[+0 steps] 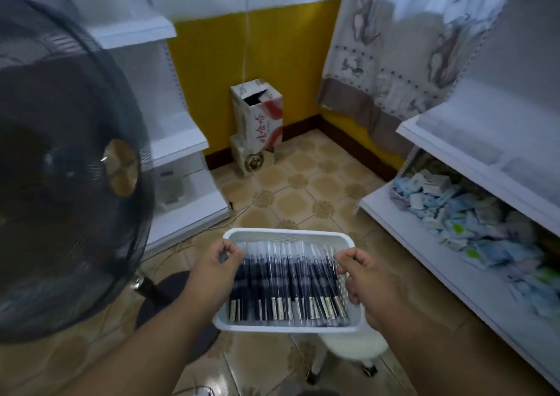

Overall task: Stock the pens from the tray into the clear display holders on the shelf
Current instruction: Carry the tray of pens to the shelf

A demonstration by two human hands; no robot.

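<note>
A white perforated plastic tray point(288, 234) is held in the air in front of me, above the tiled floor. It is filled with a row of dark pens point(288, 280) in clear wrappers, lying side by side. My left hand point(216, 269) grips the tray's left rim. My right hand point(363, 277) grips the right rim. No clear display holders are visible in this view.
A large black standing fan point(66, 165) fills the left side, close to my left arm. White shelving point(472, 150) on the right carries small packets point(472, 213) on its lower shelf. More white shelves point(178, 141) stand left. A cardboard box point(260, 116) sits against the yellow wall. A white stool point(351, 347) is under the tray.
</note>
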